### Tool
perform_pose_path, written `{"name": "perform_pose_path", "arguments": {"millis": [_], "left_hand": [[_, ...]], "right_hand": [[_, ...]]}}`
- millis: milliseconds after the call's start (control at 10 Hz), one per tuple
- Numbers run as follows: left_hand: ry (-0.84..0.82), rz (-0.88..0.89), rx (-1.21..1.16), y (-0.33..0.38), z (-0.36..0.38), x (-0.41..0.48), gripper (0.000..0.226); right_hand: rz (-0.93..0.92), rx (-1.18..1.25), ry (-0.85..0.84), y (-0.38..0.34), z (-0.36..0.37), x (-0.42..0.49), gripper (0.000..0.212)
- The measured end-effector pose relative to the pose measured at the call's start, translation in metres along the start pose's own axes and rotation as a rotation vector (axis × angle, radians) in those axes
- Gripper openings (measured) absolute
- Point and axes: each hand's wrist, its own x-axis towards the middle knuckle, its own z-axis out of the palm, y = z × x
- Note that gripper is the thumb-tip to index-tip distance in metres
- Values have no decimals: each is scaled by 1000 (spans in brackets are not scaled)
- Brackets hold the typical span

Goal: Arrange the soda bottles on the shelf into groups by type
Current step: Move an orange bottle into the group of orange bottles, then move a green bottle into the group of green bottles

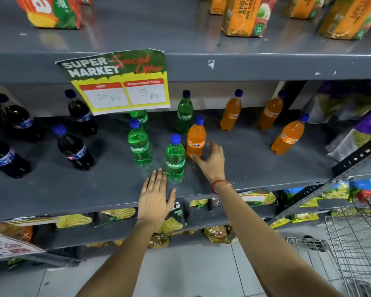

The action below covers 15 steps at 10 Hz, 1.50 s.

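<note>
Soda bottles on grey shelf, partly grouped.

Right hand: fingers spread, thumb tip laid against the base of the orange Fanta bottle, blue-capped, upright. Left hand: fingers together, flat, nothing held, just left of the near Sprite bottle. The Fanta is stood just right of that green bottle.

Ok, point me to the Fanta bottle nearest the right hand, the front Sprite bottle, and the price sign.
Fanta bottle [196, 142]: head view, on its label.
front Sprite bottle [175, 159]: head view, mid body above the label.
price sign [118, 82]: head view, centre of the paper.
</note>
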Motion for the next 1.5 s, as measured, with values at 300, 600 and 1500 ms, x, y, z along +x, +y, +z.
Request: {"name": "perform_pose_path", "arguments": {"millis": [300, 600, 1500], "left_hand": [[-16, -26, -6, 3, 2, -1, 66], [-30, -59, -18, 4, 1, -1, 76], [-32, -75, 28, 12, -1, 1, 78]], "right_hand": [[-10, 48, 5, -4, 18, 12, 44], [39, 17, 131, 24, -43, 28, 31], [142, 24, 135, 80, -91, 40, 58]]}}
